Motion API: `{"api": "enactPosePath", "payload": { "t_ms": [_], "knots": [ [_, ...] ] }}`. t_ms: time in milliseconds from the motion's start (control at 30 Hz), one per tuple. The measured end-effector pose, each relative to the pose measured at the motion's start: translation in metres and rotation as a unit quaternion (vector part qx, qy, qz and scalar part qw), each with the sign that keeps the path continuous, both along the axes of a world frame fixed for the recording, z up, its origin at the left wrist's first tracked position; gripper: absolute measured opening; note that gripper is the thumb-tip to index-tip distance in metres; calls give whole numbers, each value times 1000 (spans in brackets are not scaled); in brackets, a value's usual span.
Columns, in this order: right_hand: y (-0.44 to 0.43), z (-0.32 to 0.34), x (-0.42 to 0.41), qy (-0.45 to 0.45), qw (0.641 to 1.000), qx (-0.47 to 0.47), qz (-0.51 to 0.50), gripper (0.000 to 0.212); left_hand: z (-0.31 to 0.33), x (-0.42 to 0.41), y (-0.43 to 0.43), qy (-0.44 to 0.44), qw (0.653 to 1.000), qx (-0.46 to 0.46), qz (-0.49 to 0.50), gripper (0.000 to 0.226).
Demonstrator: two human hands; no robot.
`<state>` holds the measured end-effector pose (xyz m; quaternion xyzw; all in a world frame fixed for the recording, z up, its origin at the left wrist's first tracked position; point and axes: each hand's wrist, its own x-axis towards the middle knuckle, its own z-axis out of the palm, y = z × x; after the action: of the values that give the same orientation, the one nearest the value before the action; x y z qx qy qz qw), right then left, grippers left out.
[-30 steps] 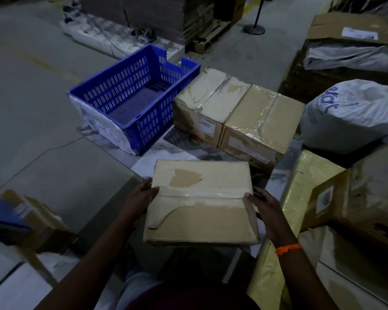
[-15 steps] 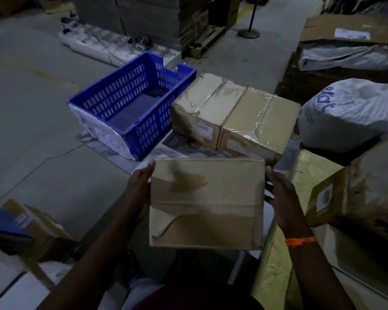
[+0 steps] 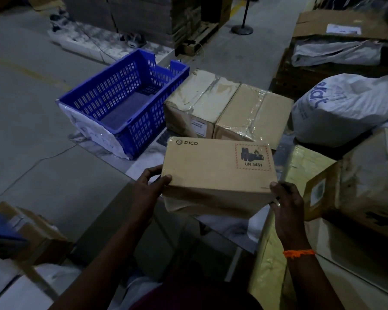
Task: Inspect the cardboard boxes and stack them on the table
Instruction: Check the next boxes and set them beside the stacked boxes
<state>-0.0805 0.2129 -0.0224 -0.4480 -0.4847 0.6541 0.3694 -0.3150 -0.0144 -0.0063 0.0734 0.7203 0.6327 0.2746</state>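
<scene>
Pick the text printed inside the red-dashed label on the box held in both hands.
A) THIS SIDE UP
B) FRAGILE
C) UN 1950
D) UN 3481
D: the label at the far right corner of the PICO box, which the left hand and right hand grip, reads UN 3481.

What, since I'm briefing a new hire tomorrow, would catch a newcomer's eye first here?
The cardboard box at centre draws the eye first: the left hand and right hand grip its near corners, and it bears a PICO logo and a red-bordered UN 3481 label. Behind it to the left sits a blue crate, with two taped boxes side by side to its right.
</scene>
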Motion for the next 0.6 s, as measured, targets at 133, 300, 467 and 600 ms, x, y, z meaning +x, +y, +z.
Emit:
{"api": "enactPosePath", "payload": {
  "t_ms": [133,300,467,600],
  "knots": [
    [-7,-3,7,-79,995,61,5,19,2,3,1,32,999,-25,-7,39],
    [-17,22,-15,-242,884,394,68,40,21,15,25,366,914,-107,-137,55],
    [-21,20,-74,-348,721,518,300,61,15,28,79,490,771,-229,-335,56],
    [-22,10,-87,-405,678,533,302,62,0,24,86,524,723,-292,-343,58]
  ]
}}
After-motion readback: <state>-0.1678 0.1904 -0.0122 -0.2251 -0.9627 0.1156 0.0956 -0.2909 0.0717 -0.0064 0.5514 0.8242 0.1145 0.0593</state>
